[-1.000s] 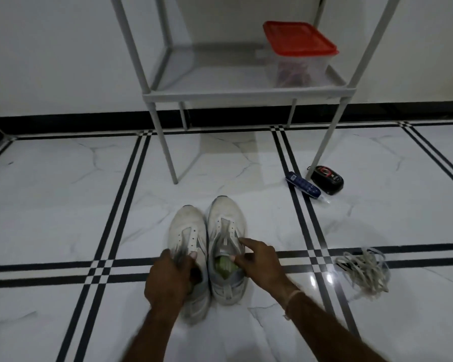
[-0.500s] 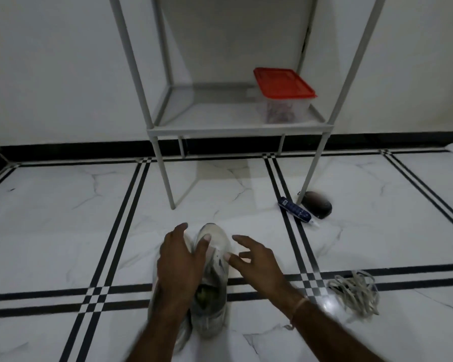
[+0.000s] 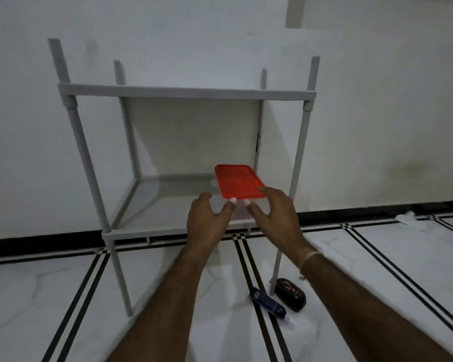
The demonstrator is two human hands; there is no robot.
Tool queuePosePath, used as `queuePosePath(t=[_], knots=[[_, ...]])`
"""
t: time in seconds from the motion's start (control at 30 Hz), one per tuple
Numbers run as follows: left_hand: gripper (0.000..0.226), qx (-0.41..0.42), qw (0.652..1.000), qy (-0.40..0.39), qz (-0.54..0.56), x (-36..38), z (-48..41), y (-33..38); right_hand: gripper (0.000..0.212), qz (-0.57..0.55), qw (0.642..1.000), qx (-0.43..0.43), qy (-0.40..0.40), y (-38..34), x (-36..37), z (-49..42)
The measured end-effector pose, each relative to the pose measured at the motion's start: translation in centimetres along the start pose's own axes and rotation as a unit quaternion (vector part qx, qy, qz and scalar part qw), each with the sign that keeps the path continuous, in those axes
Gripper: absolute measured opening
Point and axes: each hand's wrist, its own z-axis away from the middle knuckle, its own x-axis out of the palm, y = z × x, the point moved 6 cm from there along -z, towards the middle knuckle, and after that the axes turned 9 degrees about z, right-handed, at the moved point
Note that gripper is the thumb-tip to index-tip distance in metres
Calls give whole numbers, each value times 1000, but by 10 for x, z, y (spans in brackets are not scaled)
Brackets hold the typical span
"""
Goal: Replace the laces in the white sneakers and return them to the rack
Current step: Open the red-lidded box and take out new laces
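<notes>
Red-lidded clear container (image 3: 239, 182) on the grey rack's (image 3: 186, 91) lower shelf now draws both hands: left hand (image 3: 209, 219) and right hand (image 3: 276, 214) have left the white sneakers, out of view, fingers (image 3: 268, 192) spread at its sides, likely fetching new laces.

Container (image 3: 239, 184) on rack (image 3: 186, 91) lower shelf, right end; tube (image 3: 268, 304) and small case (image 3: 290, 294) on floor (image 3: 63, 283) below.

You're in a plain home room: white marble floor (image 3: 24, 296) with black inlay lines, black skirting (image 3: 37, 246), stained white wall (image 3: 377, 126), grey 2-shelf rack (image 3: 186, 91).
</notes>
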Motion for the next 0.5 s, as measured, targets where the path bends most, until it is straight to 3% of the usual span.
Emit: queuePosePath(t=[0.13,0.2,0.3,0.4,0.5], knots=[[85,-100,992,-13,76,27,-41,-10,75,-26,991,117,-59,20,6,-46],[77,-130,985,-12,109,40,-60,-17,72,-91,970,201,-106,36,19,-66],[62,-129,982,-26,135,53,-86,-28,56,-171,942,253,-138,55,42,-84],[44,-141,982,16,122,47,-93,-36,28,-181,943,264,-88,61,50,-88],[33,-83,983,86,142,29,-76,-24,37,-196,956,217,-14,40,31,-73]])
